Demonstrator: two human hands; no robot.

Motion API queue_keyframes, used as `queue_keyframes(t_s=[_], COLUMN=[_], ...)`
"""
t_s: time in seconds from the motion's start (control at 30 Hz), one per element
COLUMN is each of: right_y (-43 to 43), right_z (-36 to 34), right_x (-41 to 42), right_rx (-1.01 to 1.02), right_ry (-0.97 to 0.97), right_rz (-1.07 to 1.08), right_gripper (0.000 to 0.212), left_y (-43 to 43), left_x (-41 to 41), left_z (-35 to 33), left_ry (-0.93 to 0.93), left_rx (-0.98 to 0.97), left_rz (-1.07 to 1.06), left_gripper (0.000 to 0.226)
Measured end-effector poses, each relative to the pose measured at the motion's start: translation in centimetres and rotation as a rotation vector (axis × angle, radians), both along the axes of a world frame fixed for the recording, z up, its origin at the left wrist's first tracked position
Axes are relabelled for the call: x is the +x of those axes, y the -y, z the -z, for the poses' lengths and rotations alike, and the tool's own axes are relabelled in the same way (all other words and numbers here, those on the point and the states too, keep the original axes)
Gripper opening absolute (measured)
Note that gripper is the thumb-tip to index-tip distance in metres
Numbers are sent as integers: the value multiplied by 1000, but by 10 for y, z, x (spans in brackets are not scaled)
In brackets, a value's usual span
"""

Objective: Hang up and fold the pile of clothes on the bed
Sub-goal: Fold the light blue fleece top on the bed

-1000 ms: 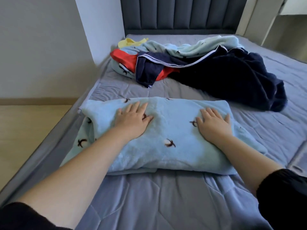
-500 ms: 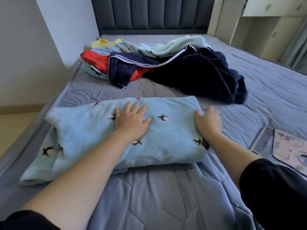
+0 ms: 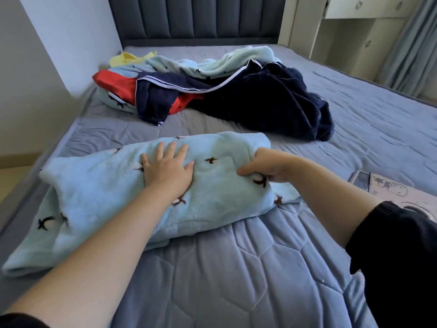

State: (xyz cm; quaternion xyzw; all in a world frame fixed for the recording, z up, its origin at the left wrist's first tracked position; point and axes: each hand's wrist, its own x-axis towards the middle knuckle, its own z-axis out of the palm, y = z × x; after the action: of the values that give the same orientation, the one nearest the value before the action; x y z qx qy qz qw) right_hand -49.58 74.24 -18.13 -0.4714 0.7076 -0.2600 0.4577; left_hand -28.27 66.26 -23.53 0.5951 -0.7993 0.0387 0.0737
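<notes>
A light blue fleece garment [image 3: 99, 190] with small dark bird prints lies folded lengthwise across the near part of the bed [image 3: 236, 268]. My left hand [image 3: 168, 169] presses flat on its middle, fingers spread. My right hand [image 3: 267, 165] grips the garment's right end, fingers curled under the edge and lifting it a little off the bed. Behind it lies the pile of clothes [image 3: 236, 95]: a dark navy piece, a navy top with white trim, a red piece, a pale blue fleece and a yellow piece at the back left.
The dark padded headboard [image 3: 196, 17] closes the far end. A white wall corner [image 3: 71, 43] stands at the left, cream cabinets [image 3: 354, 34] and a curtain at the right. A flat printed mat [image 3: 397, 192] lies on the bed by my right forearm.
My right hand went from lying flat on the garment to its right end, curled round the edge and raised it. My left hand stayed pressing. The view swung to the right.
</notes>
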Motion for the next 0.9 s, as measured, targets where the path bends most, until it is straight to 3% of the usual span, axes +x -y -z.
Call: queue_keyframes(t_s=[0.1, 0.2, 0.23, 0.33, 0.4, 0.47, 0.53, 0.6, 0.63, 0.67, 0.73, 0.8, 0.9], right_y=[8, 18, 20, 13, 4, -1, 0, 12, 17, 22, 26, 29, 36], right_z=[-12, -18, -19, -8, 13, 32, 32, 19, 16, 18, 41, 63, 75], right_x=[21, 26, 21, 5, -7, -14, -8, 15, 26, 37, 44, 27, -4], right_rx=[-353, -480, -398, 145, 169, -138, -577, -959, -999, -947, -604, -350, -262], right_ry=[-442, -477, -487, -586, -639, -580, -628, -712, -774, -835, -847, -770, -802], right_rz=[56, 92, 121, 76, 138, 369, 492, 351, 191, -31, -375, -373, -178], right_gripper=[14, 16, 16, 17, 18, 28, 47, 54, 49, 43, 42, 50, 55], left_y=[0, 4, 6, 0, -6, -10, -10, -9, -10, -9, -8, -6, -8], left_x=[-1, 0, 0, -2, -6, -10, -10, -10, -9, -9, -6, -3, -2], left_z=[-7, -12, -11, 1, 11, 16, 17, 17, 17, 17, 16, 14, 13], left_ry=[-85, -147, -134, -14, 49, 79, 92, 87, 82, 74, 46, 32, 23], left_rx=[-79, -148, -115, -34, -76, -124, -138, -128, -124, -123, -122, -102, -87], left_rz=[7, 48, 56, 49, 52, 45, 37, 43, 52, 57, 56, 67, 77], left_gripper=[53, 53, 54, 59, 61, 61, 61, 61, 61, 61, 60, 59, 58])
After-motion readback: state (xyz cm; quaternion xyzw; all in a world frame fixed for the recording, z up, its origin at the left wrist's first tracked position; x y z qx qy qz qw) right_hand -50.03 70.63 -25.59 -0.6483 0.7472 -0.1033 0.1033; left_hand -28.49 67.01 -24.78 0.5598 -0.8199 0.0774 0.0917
